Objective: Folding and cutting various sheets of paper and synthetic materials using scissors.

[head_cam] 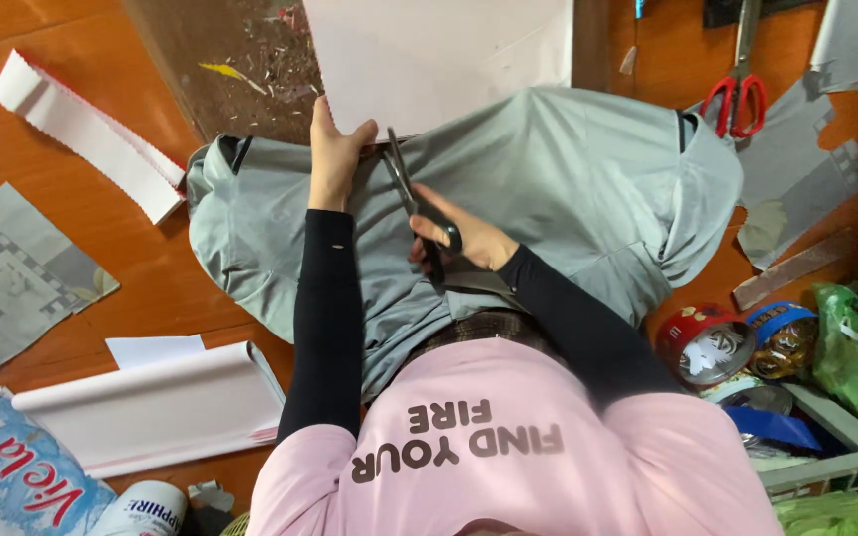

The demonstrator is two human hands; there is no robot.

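Note:
A grey garment [568, 189] lies spread on the orange floor. My left hand [335, 149] presses flat on its upper edge, fingers apart, beside a white sheet [439, 60] lying at the garment's top. My right hand [459, 238] grips black-handled scissors [411, 203]. Their blades point up toward the garment's top edge, close to my left thumb. Both arms wear black sleeves under a pink shirt.
Red-handled scissors [737, 94] lie at the upper right among grey fabric scraps [796, 179]. Tape rolls [712, 342] and a green bag [856, 357] sit at the right. White rolled paper [151, 402], a white strip [81, 129], patterned grey fabric [12, 278] and bottles [22, 476] lie at the left.

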